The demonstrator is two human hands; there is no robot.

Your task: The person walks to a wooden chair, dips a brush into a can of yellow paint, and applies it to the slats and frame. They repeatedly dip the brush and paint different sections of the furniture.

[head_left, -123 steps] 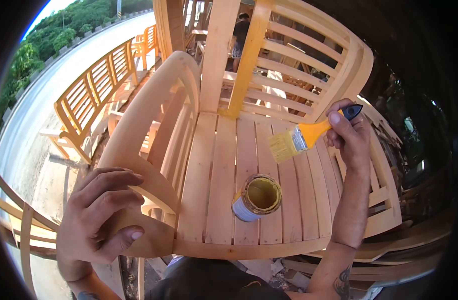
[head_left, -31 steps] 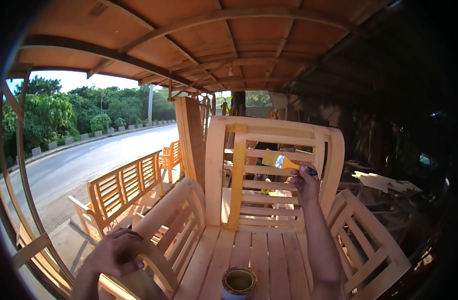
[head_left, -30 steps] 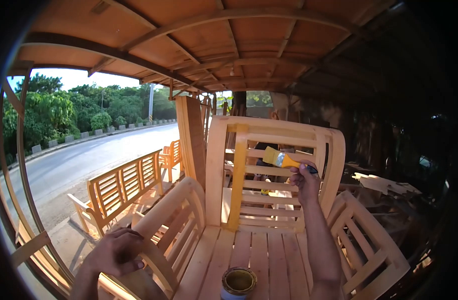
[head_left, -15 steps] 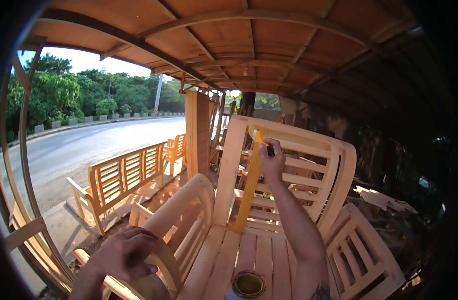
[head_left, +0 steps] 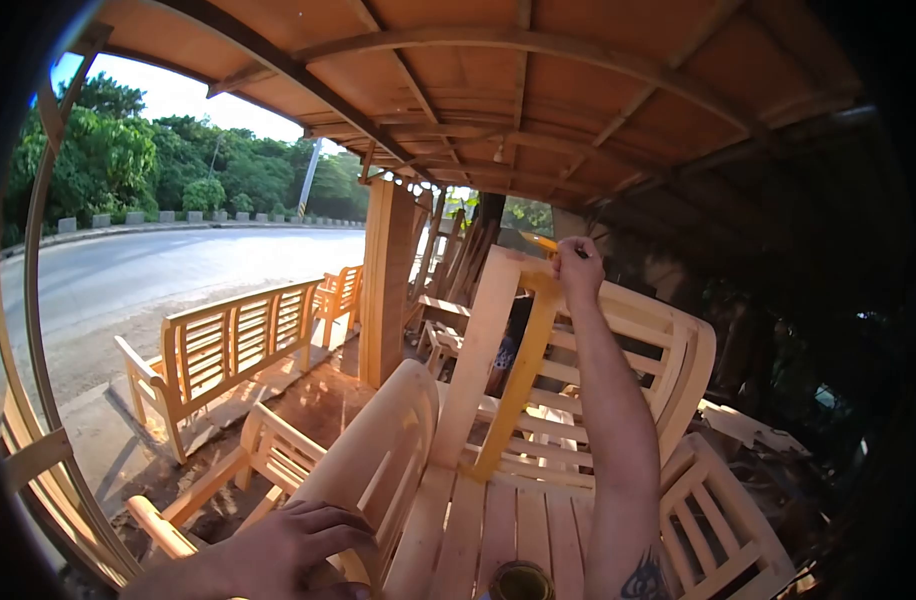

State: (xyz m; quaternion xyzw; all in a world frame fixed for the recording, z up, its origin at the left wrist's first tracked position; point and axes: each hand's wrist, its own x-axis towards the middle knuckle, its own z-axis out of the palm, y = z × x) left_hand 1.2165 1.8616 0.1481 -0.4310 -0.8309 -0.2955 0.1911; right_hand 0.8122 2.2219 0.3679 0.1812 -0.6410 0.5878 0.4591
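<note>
My right hand is closed around a yellow-orange paintbrush with a dark part in the grip. It is at the top rail of an upright slatted bench back. One vertical slat below carries a wet-looking yellow coat, while the wood beside it is pale and bare. My left hand lies over the bench's curved armrest, fingers extended and slightly apart, no tool in it. Between my arms, an open can of dark yellowish liquid stands at the bottom edge, partly cut off.
Slatted seat boards run below the back. Another armrest frame is at the right. A wooden chair and a long finished bench stand on the left, near the road. A wooden post rises behind.
My right hand has moved up and slightly right with the paintbrush, from the coated slat to the top rail. My left hand has shifted right and down onto the armrest. The view has shifted slightly.
</note>
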